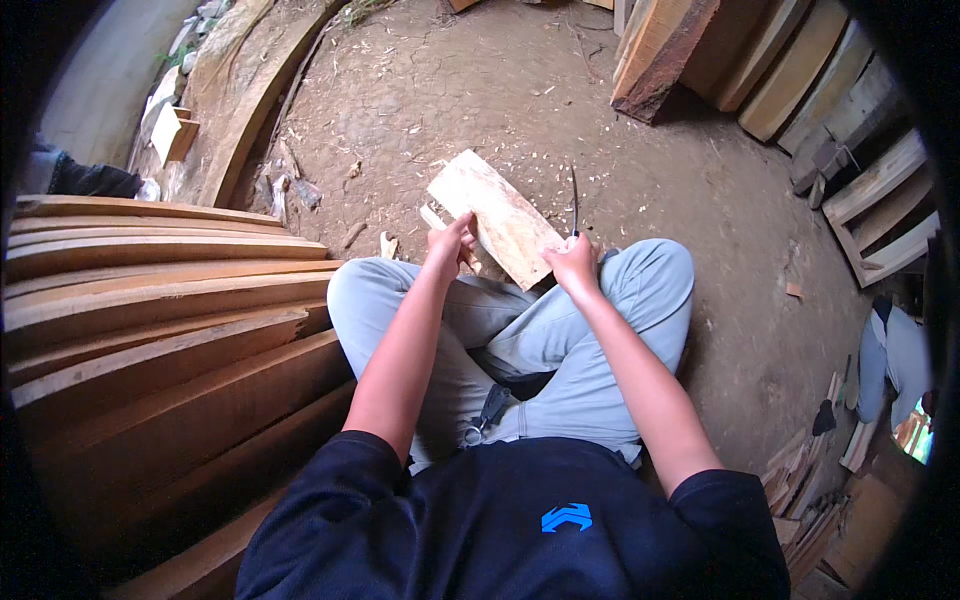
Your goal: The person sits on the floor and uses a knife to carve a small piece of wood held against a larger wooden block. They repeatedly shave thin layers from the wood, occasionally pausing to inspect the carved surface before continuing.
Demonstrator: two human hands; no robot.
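A short, pale wooden board lies slantwise in front of my crossed legs, its near end by my right hand. My left hand is closed at the board's left edge, with its thumb on the top face. A narrower strip of wood shows beside that hand, partly hidden by it. My right hand is closed near the board's lower right corner. From it a thin, dark, slightly curved blade points away from me, looking like a knife. Its grip is mostly hidden by my fingers.
Long planks are stacked close on my left. Thick timbers and wooden frames stand at the far right. Wood chips lie on the dirt floor. At the right edge are wood scraps and a person's clothed leg.
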